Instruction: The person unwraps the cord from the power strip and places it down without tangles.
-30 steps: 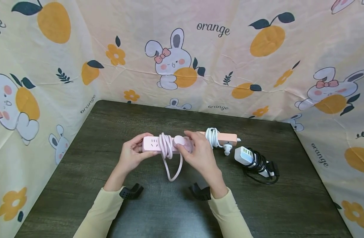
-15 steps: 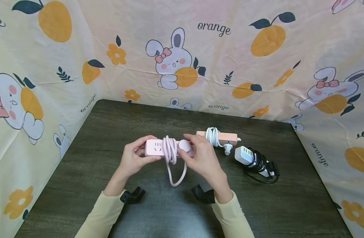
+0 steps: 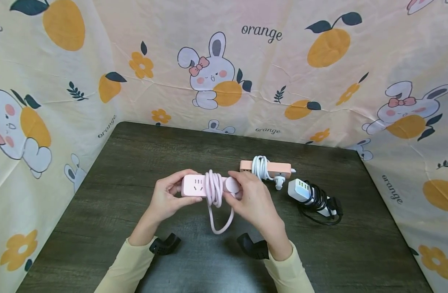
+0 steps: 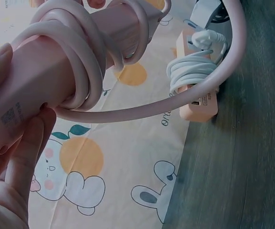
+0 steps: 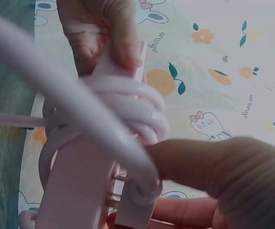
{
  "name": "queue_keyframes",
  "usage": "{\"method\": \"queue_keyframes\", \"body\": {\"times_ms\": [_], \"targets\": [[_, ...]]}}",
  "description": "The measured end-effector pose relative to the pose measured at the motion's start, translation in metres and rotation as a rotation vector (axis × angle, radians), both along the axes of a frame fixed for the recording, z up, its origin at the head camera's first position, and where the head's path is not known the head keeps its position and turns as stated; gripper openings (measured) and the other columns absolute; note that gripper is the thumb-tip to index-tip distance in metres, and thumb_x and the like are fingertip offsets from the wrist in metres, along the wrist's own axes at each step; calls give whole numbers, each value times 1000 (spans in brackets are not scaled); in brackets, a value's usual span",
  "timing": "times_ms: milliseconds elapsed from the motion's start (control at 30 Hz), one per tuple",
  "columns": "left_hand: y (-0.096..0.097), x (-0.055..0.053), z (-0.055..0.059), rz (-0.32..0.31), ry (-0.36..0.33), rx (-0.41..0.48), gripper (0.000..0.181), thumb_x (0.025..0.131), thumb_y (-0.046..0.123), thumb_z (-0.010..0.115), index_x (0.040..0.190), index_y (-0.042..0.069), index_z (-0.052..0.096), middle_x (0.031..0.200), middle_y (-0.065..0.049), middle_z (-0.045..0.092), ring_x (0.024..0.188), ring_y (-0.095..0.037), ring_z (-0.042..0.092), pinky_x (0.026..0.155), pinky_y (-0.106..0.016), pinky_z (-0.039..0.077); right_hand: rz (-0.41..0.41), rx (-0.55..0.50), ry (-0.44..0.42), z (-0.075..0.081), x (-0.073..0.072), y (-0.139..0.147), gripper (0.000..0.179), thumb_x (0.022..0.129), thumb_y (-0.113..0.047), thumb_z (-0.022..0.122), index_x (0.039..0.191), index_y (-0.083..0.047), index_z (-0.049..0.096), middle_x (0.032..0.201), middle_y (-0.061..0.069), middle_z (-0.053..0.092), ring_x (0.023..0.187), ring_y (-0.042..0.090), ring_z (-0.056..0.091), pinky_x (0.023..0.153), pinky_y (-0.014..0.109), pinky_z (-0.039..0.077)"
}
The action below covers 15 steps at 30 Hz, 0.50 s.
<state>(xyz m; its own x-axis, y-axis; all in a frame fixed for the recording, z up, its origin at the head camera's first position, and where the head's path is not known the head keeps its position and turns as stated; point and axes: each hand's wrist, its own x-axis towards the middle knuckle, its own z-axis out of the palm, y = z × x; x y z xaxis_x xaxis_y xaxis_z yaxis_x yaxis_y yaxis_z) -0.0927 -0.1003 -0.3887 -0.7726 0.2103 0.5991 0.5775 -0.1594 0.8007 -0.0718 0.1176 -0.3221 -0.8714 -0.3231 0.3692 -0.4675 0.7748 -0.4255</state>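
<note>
A person's 2 hands hold a pink power strip [image 3: 192, 185] above the near middle of a dark wooden table [image 3: 143, 150]. The left hand [image 3: 168, 200] grips its left end firmly, thumb along the near edge and fingers behind the far edge, with almost no gap left between skin and plastic. The right hand [image 3: 256, 200] has its thumb and fingers closed round the pink plug [image 3: 231, 185] at the strip's right end. In the right wrist view, metal pins [image 5: 113, 199] show between that plug and the strip; how deep they sit cannot be told. A pink cord [image 3: 214, 188] is wound several times round the middle of the strip, and 1 loose loop of it hangs down toward the person. The left wrist view shows a small printed label [image 4: 7, 116] on the strip's underside. Just beyond the right hand, a peach power strip [image 3: 280, 169] lies on the table with a white cord [image 3: 259, 167] coiled round it and a white plug [image 3: 279, 182] at its near side. Nearer the person and farther right lies a white power strip [image 3: 299, 190], wrapped in a black cord [image 3: 318, 197]. Each wrist, at the end of a pale yellow sleeve [image 3: 127, 264], carries a black device [image 3: 165, 244]. Behind the table hangs a cloth [image 3: 268, 61] printed with rabbits, oranges and flowers.
</note>
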Motion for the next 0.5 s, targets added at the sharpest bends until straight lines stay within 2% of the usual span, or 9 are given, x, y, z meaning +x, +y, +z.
{"method": "queue_keyframes", "body": {"times_ms": [233, 367, 500], "targets": [[5, 0, 0, -9, 37, 4, 54, 60, -22, 75, 111, -16, 56, 103, -14, 64, 90, -13, 61, 71, -22, 54, -38, -26, -16, -2, -2, 0, 30, 70, -10, 78, 96, -2, 67, 87, 7, 62, 75, 19, 57, 56, 29, 48], [6, 0, -2, -8, 24, -14, 55, 60, -21, 76, 111, -16, 56, 103, -14, 65, 91, -12, 62, 71, -22, 54, -15, -54, -56, -4, -5, 2, 26, 68, -7, 76, 91, -3, 66, 85, 7, 61, 74, 20, 56, 57, 30, 48], [6, 0, -2, -5, 4, -44, 56, 59, -20, 77, 111, -16, 56, 102, -21, 63, 91, -12, 62, 70, -23, 54, 6, -87, -113, -5, -9, 5, 25, 65, -6, 74, 88, -3, 65, 84, 7, 61, 74, 20, 55, 58, 29, 47]]}}
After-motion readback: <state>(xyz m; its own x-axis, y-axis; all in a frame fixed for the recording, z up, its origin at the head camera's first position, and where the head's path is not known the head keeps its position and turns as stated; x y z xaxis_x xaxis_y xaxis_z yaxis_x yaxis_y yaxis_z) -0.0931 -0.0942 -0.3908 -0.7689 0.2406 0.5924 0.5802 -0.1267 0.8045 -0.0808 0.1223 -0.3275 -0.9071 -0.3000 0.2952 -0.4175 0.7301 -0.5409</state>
